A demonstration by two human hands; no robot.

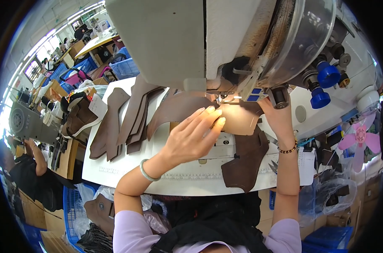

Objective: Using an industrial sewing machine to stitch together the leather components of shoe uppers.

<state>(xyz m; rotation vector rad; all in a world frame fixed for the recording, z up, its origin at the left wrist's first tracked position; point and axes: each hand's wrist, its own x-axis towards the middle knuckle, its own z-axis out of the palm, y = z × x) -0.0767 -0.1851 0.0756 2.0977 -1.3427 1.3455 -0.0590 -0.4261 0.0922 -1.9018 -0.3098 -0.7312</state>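
Observation:
My left hand (193, 135) lies flat with its fingers together, pressing a brown leather piece (179, 107) onto the white sewing table (128, 168) beside the needle area. My right hand (278, 118) reaches up under the head of the grey sewing machine (191, 38), touching the lit part of the same leather piece; its fingers are partly hidden by the machine. Another dark brown cut piece (246, 162) hangs over the table's front edge between my arms.
A stack of brown cut leather pieces (124, 120) lies on the table's left. A blue crate (80, 211) with more pieces stands at lower left. Another person (27, 168) sits at a machine on the far left. A pink fan (360, 139) stands at right.

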